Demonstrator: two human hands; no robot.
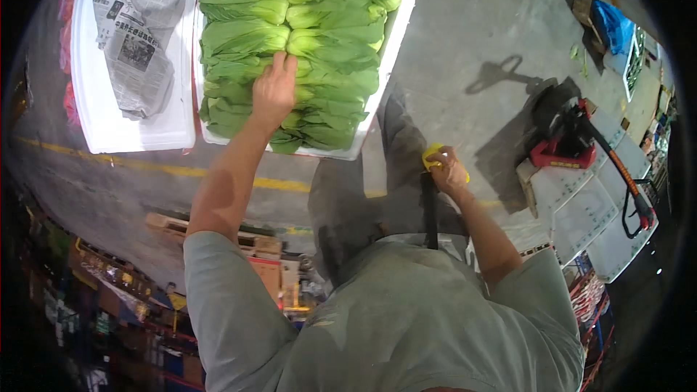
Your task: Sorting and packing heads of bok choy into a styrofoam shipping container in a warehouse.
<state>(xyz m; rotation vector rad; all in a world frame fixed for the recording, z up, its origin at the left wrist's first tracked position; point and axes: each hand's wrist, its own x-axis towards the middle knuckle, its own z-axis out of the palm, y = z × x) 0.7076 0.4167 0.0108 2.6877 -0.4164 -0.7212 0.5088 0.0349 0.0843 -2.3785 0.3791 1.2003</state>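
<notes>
Rows of green bok choy (pixel 330 34) lie packed in a white foam box (pixel 369 120) in front of me. My left hand (pixel 274 92) reaches over the near rows, fingers curled down onto a bok choy near the middle seam; its fingertips are partly hidden among the leaves and stems. Lower and to the right, beside my leg, my right hand (pixel 450 172) is closed around a yellow object (pixel 433 151). Its kind is not clear, as the fingers cover much of it. Just below, a dark strip (pixel 430 210) runs toward my waist; whether it joins the yellow object I cannot tell.
Left of the bok choy stands another white foam box or lid (pixel 94 105) with newspaper sheets (pixel 138 36) in it. At right, a red and black machine with a long handle (pixel 566 138) rests by pale panels (pixel 602 210). A wooden pallet (pixel 168 225) lies at lower left.
</notes>
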